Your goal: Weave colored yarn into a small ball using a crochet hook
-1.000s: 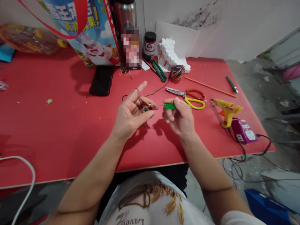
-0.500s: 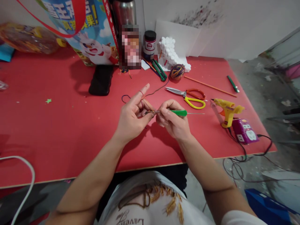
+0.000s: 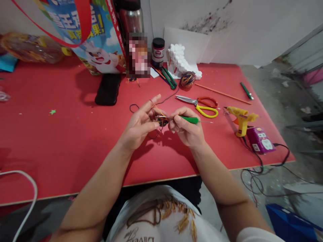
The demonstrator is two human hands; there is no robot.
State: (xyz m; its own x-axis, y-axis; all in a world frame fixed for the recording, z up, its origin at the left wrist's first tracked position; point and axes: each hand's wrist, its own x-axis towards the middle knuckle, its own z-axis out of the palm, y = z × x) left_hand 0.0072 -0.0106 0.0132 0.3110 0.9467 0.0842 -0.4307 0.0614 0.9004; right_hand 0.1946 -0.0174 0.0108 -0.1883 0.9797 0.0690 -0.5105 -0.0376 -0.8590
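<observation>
A small dark multicoloured crocheted piece (image 3: pixel 163 121) is pinched in my left hand (image 3: pixel 138 127), whose index finger is raised with yarn looped round it. My right hand (image 3: pixel 186 129) grips a crochet hook by its green handle (image 3: pixel 190 119); the thin metal shaft points left and meets the piece between the hands. From my left hand the yarn runs back to a multicoloured yarn ball (image 3: pixel 187 79). Scissors (image 3: pixel 202 105) with one red and one yellow handle lie just beyond my right hand.
On the red table (image 3: pixel 75 151) are a phone (image 3: pixel 108 89), a green cutter (image 3: pixel 169 78), a jar (image 3: pixel 158 53), a white beaded piece (image 3: pixel 178 57), an orange stick (image 3: pixel 223 93) and a yellow glue gun (image 3: pixel 241 119) by a purple box (image 3: pixel 261 140). A printed bag (image 3: pixel 101 47) stands at the back.
The crocheted piece now shows more openly between my hands, and my left thumb lies straighter along it. The hook's handle has shifted slightly left and tilts a little. The view has shifted slightly.
</observation>
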